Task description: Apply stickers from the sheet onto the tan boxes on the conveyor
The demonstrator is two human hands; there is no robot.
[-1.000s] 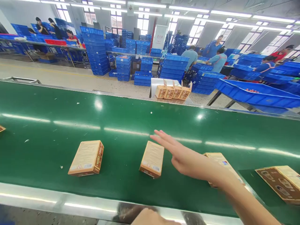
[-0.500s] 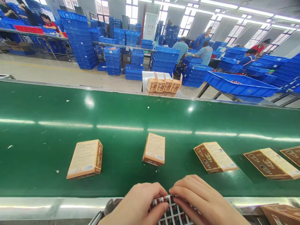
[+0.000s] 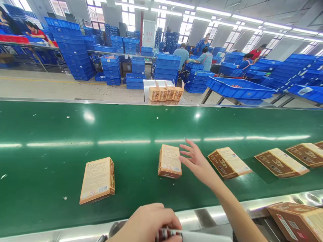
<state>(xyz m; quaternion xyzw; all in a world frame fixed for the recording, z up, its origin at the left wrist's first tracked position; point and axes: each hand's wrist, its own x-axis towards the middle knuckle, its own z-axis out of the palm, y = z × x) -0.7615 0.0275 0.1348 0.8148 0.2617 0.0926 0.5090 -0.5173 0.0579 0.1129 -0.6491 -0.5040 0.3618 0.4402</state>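
On the green conveyor belt, my right hand [image 3: 193,159] reaches out with its fingers spread. Its fingertips are right beside a small beige-and-brown carton [image 3: 170,158], holding nothing; whether they touch it I cannot tell. My left hand [image 3: 154,220], low at the belt's near edge, is closed around a white-gridded piece with dark red patches [image 3: 168,233], mostly hidden by the fingers and the frame edge. A pale, smooth sheet-like surface [image 3: 205,236] shows right of that piece. Another carton [image 3: 98,179] lies to the left, and a brown-sided carton [image 3: 228,163] to the right.
Further cartons [image 3: 280,163] lie on the belt [image 3: 50,134] at right. A larger open carton [image 3: 297,218] stands at the near right. Beyond the belt, several cartons stand on a metal ledge [image 3: 149,84], with blue crates [image 3: 73,50] and co-workers [image 3: 181,55] behind.
My right hand has left the gridded piece and reached forward to the middle carton, opening its fingers. My left hand keeps its hold. The view has shifted.
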